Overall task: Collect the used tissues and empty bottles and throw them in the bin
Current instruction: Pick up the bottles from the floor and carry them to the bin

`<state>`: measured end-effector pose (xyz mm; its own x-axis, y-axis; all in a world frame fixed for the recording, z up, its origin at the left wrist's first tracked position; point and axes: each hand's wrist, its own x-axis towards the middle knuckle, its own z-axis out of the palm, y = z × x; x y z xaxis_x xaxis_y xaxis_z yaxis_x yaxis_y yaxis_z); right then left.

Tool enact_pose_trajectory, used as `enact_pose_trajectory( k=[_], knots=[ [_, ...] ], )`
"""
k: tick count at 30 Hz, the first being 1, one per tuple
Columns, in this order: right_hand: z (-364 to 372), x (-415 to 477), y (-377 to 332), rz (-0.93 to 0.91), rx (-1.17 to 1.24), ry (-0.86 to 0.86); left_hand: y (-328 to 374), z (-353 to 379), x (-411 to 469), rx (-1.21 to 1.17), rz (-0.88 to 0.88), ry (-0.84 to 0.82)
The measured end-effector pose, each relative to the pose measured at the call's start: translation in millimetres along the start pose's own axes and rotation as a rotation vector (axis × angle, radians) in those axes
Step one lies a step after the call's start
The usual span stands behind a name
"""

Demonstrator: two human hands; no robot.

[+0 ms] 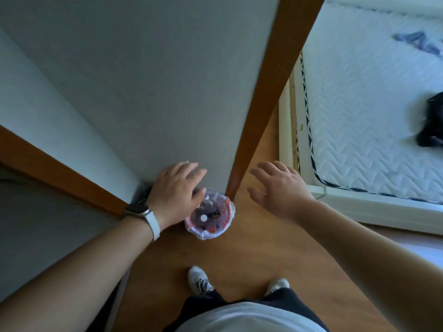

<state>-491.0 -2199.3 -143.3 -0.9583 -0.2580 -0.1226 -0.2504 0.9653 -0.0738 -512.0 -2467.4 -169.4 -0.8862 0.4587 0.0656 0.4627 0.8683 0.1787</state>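
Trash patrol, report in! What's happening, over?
Both empty: left hand open above the bin, right hand open beside it. One bottle inside. Nothing in the way.

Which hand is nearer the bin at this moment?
Left. The left hand overlaps the bin's upper-left rim in view; the right hand is spread off to the bin's right, over the wooden floor.

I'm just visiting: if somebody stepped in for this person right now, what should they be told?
Left hand: open, empty, above the bin's rim.
Right hand: open, empty, over the floor right of the bin.
Done: a clear bottle with a white cap lies in the lined bin, with other rubbish; tissues there cannot be made out.
Left: no loose tissue or bottle shows in view; check the rest of the room.
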Motion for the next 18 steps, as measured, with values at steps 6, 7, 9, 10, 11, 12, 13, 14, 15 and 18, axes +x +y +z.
enact_pose_trajectory(
  k=[6,7,9,10,11,12,13,14,15,18],
  knots=[
    [-33,-44,52,0.025,-0.032,0.038,72,-19,27,0.012,0.106,0.059],
    [-39,-55,65,0.033,-0.022,0.053,89,-21,34,0.011,0.122,0.06],
    [-49,-79,93,0.053,-0.007,0.101,125,-25,49,0.002,0.156,0.062],
    [-53,-92,109,0.068,-0.004,0.122,145,-27,57,0.002,0.183,0.068],
    [-56,-105,125,0.086,0.003,0.141,165,-28,65,0.01,0.217,0.078],
    [-59,-119,142,0.104,0.011,0.164,187,-30,73,0.024,0.254,0.086],
    [-61,-132,159,0.124,0.02,0.187,208,-31,81,0.035,0.289,0.093],
    [-63,-146,177,0.146,0.029,0.203,228,-32,89,0.039,0.322,0.099],
    [-64,-161,194,0.17,0.036,0.213,250,-32,97,0.037,0.353,0.106],
    [-67,-205,246,0.234,0.019,0.225,314,-30,119,0.03,0.437,0.128]
  ],
)
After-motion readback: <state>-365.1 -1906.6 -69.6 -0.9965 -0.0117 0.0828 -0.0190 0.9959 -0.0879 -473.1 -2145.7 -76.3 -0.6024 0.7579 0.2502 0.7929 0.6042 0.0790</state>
